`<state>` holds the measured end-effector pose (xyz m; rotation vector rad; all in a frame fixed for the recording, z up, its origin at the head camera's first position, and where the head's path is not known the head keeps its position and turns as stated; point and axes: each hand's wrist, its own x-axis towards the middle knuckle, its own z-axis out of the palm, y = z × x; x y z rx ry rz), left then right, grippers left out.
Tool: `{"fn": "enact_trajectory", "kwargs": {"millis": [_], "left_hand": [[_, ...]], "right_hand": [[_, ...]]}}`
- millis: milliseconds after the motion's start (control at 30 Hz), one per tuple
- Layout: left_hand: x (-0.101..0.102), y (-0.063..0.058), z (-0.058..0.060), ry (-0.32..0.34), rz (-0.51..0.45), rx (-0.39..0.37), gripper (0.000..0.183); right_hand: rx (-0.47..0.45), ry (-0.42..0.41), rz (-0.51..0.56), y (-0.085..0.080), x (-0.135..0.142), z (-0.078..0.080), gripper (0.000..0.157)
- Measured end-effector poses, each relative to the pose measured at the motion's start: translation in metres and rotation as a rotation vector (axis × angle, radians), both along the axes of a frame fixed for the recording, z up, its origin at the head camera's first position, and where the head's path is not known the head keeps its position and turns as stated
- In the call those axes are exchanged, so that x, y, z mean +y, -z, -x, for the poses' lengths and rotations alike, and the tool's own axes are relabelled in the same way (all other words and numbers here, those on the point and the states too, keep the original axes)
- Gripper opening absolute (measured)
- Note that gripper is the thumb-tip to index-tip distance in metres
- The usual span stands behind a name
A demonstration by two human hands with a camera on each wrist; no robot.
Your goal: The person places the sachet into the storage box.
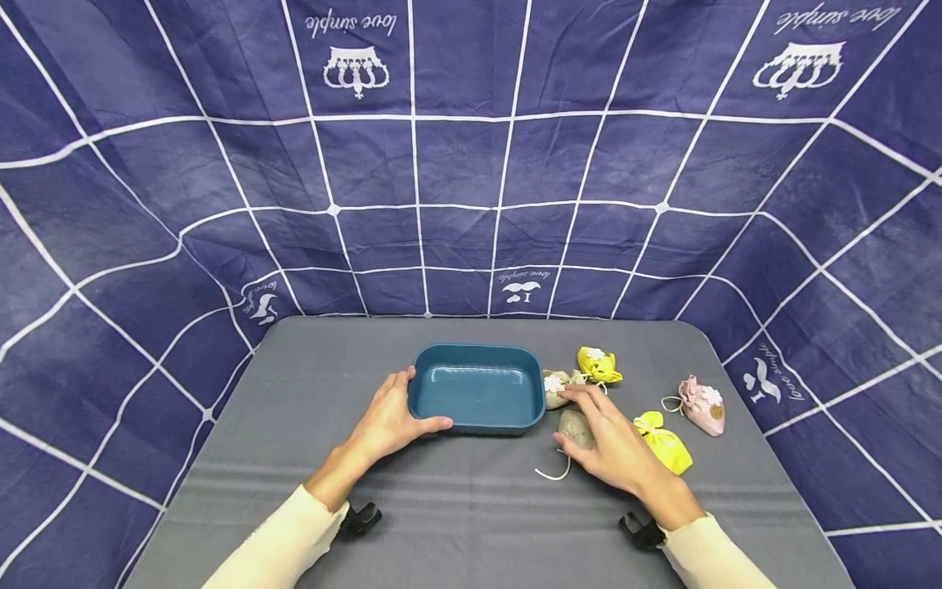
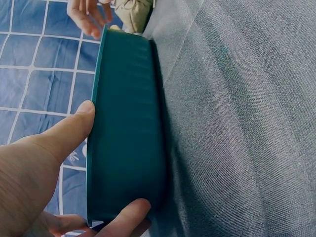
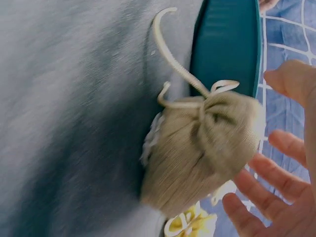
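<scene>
A teal plastic tray with rounded corners and a bare inside sits mid-table. My left hand grips its left end, thumb along the near rim and fingers round the corner, as the left wrist view also shows. Over at the tray's right end, my right hand hovers with spread fingers around a beige drawstring pouch. In the right wrist view that pouch has its cord trailing toward the tray, and the fingertips are right at its side. A second beige pouch with a white flower lies against the tray's right end.
Right of the tray lie a yellow pouch with a white flower, another yellow pouch beside the right hand, and a pink pouch farther out. A blue checked cloth walls in the grey table at the back and sides.
</scene>
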<state>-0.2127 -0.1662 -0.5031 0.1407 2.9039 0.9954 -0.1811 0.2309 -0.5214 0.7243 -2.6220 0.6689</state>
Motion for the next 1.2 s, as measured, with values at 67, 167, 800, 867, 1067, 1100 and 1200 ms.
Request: {"fn": "enact_trajectory", "kwargs": {"millis": [67,167,800,867,1067,1100,1200], "left_hand": [[-0.001,0.000,0.000,-0.003,0.000,0.001,0.129],[-0.002,0.000,0.000,-0.002,0.002,0.003,0.129],[-0.003,0.004,0.002,-0.006,-0.011,0.021,0.128],[-0.003,0.003,0.002,-0.007,-0.016,0.022,0.128],[-0.003,0.001,0.003,-0.013,-0.021,0.034,0.127],[-0.003,0.001,0.003,-0.014,-0.021,0.033,0.127],[-0.004,0.002,0.001,-0.019,-0.017,0.025,0.128]], "right_hand": [[-0.006,0.025,0.006,0.002,0.004,-0.002,0.070],[-0.023,0.050,0.008,0.005,0.009,-0.005,0.077],[-0.170,-0.001,-0.059,0.004,0.027,-0.016,0.087],[-0.199,-0.008,-0.095,-0.001,0.029,-0.014,0.089],[-0.214,-0.107,-0.210,-0.011,0.035,-0.005,0.092],[-0.207,-0.144,-0.217,-0.012,0.035,-0.003,0.092],[-0.184,-0.236,-0.237,-0.012,0.035,0.000,0.093]]}}
